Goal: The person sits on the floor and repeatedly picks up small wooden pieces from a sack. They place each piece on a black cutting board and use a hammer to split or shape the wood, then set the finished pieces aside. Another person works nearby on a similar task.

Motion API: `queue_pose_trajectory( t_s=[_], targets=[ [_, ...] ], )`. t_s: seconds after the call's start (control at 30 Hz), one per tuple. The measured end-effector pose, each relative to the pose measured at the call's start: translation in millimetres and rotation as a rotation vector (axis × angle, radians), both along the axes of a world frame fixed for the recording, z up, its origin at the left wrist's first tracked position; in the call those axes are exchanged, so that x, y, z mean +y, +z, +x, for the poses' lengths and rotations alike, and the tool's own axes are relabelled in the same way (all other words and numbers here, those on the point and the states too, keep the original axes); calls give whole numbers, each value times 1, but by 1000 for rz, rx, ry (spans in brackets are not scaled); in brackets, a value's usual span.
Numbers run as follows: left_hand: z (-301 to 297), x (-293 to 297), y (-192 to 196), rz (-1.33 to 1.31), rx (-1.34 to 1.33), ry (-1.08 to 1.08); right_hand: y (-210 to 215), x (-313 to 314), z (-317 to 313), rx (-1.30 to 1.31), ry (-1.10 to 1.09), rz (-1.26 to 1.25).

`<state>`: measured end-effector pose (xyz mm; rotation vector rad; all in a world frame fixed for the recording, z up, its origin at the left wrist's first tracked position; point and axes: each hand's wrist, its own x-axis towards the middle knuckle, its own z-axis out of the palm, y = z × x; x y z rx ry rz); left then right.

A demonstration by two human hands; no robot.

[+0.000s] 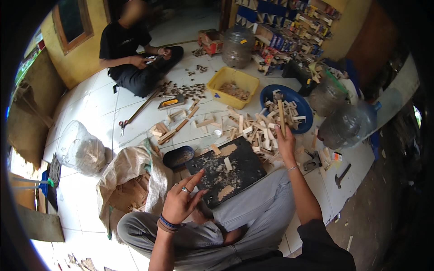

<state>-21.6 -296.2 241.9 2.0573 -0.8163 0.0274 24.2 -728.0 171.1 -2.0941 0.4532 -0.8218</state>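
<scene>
My right hand (285, 142) is closed around the wooden handle of a hammer (281, 115), its metal head pointing away from me over the pile of wood pieces. My left hand (183, 198) hovers by the near left edge of a black board (248, 169), fingers stretched out and nothing in them. On that board lie a small pale wood piece (228, 163), a second wood piece (215, 149) near its far edge, and scattered sawdust. Beyond the board a heap of small wood pieces (260, 135) spreads toward a blue basin (305, 108) holding more of them.
At my left stands a woven sack (131, 162) of wood scraps, beside a dark blue tray (178, 157). Another hammer (342, 176) lies at right, near a large plastic bottle (350, 124). Farther off are a yellow tub (233, 99), scissors (122, 126) and a seated person (131, 58).
</scene>
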Motion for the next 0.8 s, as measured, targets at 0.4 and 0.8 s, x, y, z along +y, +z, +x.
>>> queue_pose_trajectory(
  t_s=[0.4, 0.8],
  targets=[
    [7, 212, -16, -258, 507, 540, 2, 82, -88, 419, 239, -68],
    [2, 268, -245, 486, 136, 739, -44, 81, -54, 424, 361, -361]
  ],
)
